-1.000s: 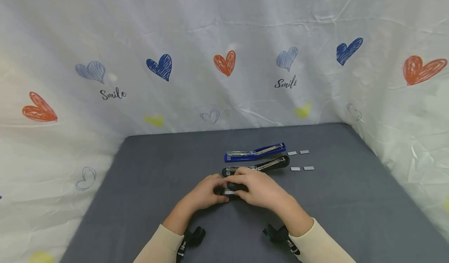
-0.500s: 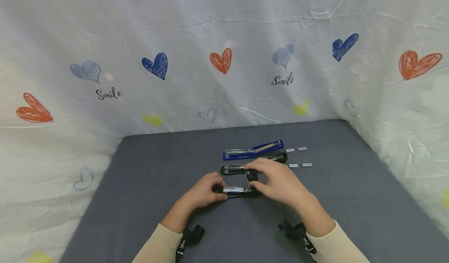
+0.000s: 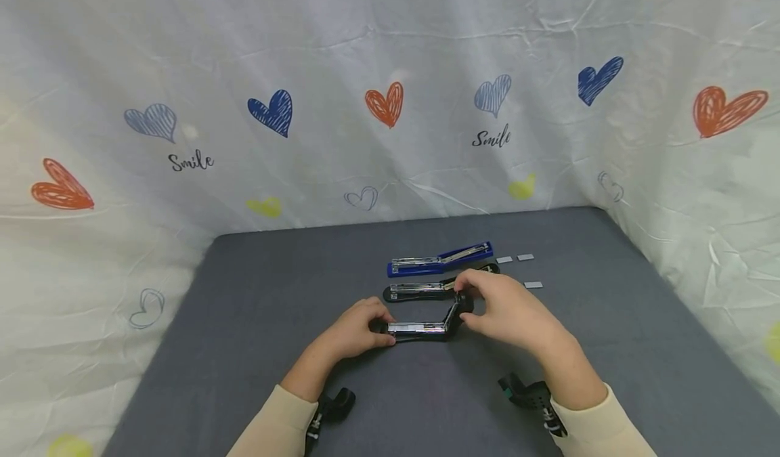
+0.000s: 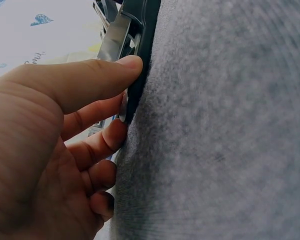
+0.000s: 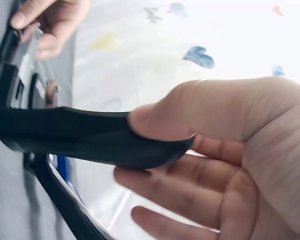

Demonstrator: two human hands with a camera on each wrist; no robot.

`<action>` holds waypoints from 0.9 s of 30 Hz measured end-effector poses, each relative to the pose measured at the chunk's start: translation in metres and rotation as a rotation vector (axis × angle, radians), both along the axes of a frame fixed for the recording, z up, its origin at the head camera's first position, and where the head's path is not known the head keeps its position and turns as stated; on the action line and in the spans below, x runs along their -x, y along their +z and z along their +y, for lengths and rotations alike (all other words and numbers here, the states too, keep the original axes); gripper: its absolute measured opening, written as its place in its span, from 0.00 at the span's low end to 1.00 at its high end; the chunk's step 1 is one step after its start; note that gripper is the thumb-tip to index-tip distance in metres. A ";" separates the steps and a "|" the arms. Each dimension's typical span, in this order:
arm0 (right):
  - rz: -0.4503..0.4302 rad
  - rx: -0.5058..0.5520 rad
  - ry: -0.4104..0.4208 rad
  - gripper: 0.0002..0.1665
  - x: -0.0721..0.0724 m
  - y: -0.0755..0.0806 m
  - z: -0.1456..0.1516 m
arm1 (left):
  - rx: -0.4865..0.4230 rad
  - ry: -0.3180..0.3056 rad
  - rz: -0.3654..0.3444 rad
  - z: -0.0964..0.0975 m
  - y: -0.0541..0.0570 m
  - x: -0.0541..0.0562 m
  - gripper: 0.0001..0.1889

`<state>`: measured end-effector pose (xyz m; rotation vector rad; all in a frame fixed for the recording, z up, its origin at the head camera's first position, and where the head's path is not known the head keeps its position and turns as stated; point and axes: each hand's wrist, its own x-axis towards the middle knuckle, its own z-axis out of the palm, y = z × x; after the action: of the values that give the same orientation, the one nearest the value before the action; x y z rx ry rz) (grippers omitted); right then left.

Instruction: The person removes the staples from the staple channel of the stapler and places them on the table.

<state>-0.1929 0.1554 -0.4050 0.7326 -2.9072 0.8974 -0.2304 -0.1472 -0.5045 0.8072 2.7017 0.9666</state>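
A black stapler (image 3: 420, 330) lies nearest me on the table, its top arm swung up and back to the right, baring the metal staple channel. My left hand (image 3: 356, 330) pinches its left end between thumb and fingers; the left wrist view shows the thumb (image 4: 105, 75) on the black base. My right hand (image 3: 508, 308) grips the tip of the raised top arm (image 5: 105, 135), thumb on one side and fingers on the other. Behind it lie a second black stapler (image 3: 417, 291), partly hidden by my right hand, and a blue stapler (image 3: 417, 267), both spread open.
Small strips of staples (image 3: 525, 257) lie right of the two rear staplers; at least one seems covered by my right hand. A grey cloth (image 3: 274, 281) covers the table. A white curtain (image 3: 329, 159) printed with hearts hangs behind and at the sides.
My right hand has moved right, lifting the black stapler's top arm from near the base to tilted back past upright. The left hand keeps its hold on the left end.
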 end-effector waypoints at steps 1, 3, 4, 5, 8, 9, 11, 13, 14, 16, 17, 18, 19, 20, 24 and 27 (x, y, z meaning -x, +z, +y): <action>-0.007 -0.005 -0.003 0.21 0.000 0.001 0.003 | -0.003 0.001 -0.002 0.000 0.000 0.000 0.12; -0.027 -0.011 -0.008 0.20 0.001 0.004 0.008 | -0.001 0.001 -0.001 0.000 0.000 0.000 0.12; -0.036 -0.017 -0.012 0.20 0.001 0.005 0.010 | -0.001 0.002 0.000 0.000 0.000 0.000 0.12; -0.047 -0.022 -0.017 0.20 0.001 0.005 0.012 | 0.000 0.002 0.001 0.000 -0.001 0.000 0.12; -0.065 -0.060 -0.021 0.20 0.003 0.005 0.017 | 0.000 0.002 0.003 0.000 -0.001 0.000 0.12; -0.070 -0.072 -0.021 0.20 0.004 0.005 0.019 | -0.001 0.001 0.004 -0.001 -0.002 0.000 0.12; -0.087 -0.097 -0.021 0.21 0.004 0.005 0.021 | 0.000 0.000 0.007 -0.001 -0.002 0.001 0.12; -0.113 -0.119 -0.026 0.20 0.005 0.004 0.022 | 0.004 -0.002 0.009 -0.001 -0.003 0.001 0.12; -0.131 -0.130 -0.029 0.20 0.005 0.004 0.023 | 0.006 -0.002 0.008 -0.001 -0.003 0.001 0.12; -0.166 -0.153 -0.039 0.19 0.005 0.003 0.024 | 0.011 -0.002 0.007 -0.001 -0.003 0.001 0.12; -0.178 -0.166 -0.042 0.19 0.006 0.003 0.024 | 0.012 -0.001 0.007 -0.001 -0.003 0.001 0.12; -0.192 -0.178 -0.046 0.19 0.007 0.002 0.025 | 0.016 0.001 0.006 -0.001 -0.003 0.001 0.12; -0.204 -0.189 -0.049 0.19 0.008 0.001 0.025 | 0.018 0.002 0.006 -0.001 -0.003 0.001 0.12; -0.215 -0.197 -0.052 0.19 0.008 0.000 0.026 | 0.022 0.004 0.004 -0.001 -0.003 0.001 0.12; -0.242 -0.218 -0.067 0.20 0.011 -0.005 0.027 | 0.028 0.011 -0.004 0.000 -0.003 0.001 0.12; -0.246 -0.224 -0.070 0.20 0.013 -0.008 0.028 | 0.024 0.015 -0.010 0.000 -0.002 0.001 0.12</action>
<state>-0.2058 0.1831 -0.4126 0.5601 -3.2673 0.7093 -0.2316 -0.1471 -0.5065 0.7770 2.7090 0.9363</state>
